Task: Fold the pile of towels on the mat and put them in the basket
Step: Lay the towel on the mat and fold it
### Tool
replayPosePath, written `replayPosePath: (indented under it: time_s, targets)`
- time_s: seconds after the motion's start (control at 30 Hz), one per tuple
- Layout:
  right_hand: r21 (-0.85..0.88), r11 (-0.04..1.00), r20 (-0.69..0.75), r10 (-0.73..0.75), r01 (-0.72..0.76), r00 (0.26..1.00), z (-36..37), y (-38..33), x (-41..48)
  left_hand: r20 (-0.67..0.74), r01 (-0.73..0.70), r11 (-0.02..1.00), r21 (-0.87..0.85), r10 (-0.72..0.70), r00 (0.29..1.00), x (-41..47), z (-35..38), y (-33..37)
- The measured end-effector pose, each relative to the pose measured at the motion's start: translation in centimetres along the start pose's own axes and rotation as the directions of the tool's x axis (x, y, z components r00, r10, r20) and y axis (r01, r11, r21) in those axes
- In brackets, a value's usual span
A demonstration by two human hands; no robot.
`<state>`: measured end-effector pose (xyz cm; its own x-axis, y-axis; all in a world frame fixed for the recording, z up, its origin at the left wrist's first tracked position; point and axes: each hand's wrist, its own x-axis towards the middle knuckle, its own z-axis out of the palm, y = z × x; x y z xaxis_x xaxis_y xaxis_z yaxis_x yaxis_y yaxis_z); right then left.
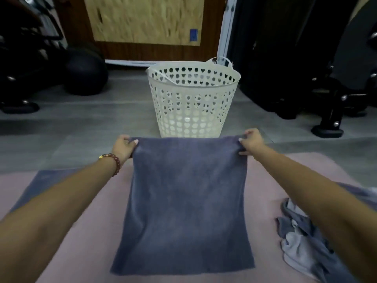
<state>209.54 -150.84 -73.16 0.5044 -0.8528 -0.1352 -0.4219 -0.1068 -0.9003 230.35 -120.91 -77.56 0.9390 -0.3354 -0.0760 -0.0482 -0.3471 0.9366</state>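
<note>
Pink mat (85, 231) bears towel (187, 197), far corners pinched by each hand.

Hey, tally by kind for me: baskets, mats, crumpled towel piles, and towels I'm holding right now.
White basket: 1
Pink mat: 1
Crumpled towel pile: 1
Blue-grey towel, gripped by left hand and right hand: 1
Total: 4

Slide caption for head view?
Left hand and right hand pinch far corners of a grey-blue terry towel on the pink mat, white perforated plastic basket ahead.
</note>
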Motion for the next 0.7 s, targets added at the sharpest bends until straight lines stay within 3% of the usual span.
replayPosePath:
  time_s: [0.07, 0.13, 0.23, 0.33, 0.4, 0.53, 0.63, 0.7]
  targets:
    - [-0.013, 0.999, -0.079, -0.047, 0.046, 0.996, 2.1, 1.4, 2.6, -0.043, -0.006, 1.0, 0.025, 0.007, 0.999, 1.5, 2.0, -0.4]
    - [-0.196, 0.981, -0.072, -0.009, -0.005, 0.997, 3.7, 4.2, 2.1, -0.057, 0.107, 0.988, 0.11, -0.101, 0.993, 0.6, 3.2, -2.7]
    - [-0.309, 0.944, 0.103, 0.153, -0.115, 0.983, 4.6, 11.1, -2.1, 0.023, 0.195, 0.948, 0.252, -0.208, 0.978, -3.6, 4.5, -9.6]
    - [-0.4, 0.884, 0.299, 0.374, -0.241, 0.878, 3.5, 17.7, -6.9, 0.125, 0.205, 0.897, 0.393, -0.273, 0.954, -9.0, 4.3, -14.4]
    - [-0.419, 0.87, 0.332, 0.413, -0.259, 0.848, 2.7, 21.8, -9.2, 0.13, 0.163, 0.863, 0.477, -0.253, 0.959, -12.1, 4.1, -16.5]
    - [-0.405, 0.909, 0.284, 0.222, -0.093, 0.933, 1.5, 25.0, -11.7, 0.085, 0.134, 0.778, 0.613, -0.233, 0.969, -16.2, 3.2, -17.3]
    - [-0.247, 0.969, 0.259, 0.083, -0.017, 0.962, 1.0, 23.8, -12.8, 0.061, 0.186, 0.805, 0.563, -0.265, 0.962, -17.2, 2.3, -16.7]
    - [-0.243, 0.967, 0.279, -0.011, 0.082, 0.96, 0.5, 22.7, -13.3, 0.101, 0.132, 0.822, 0.554, -0.223, 0.969, -17.5, 1.7, -16.2]
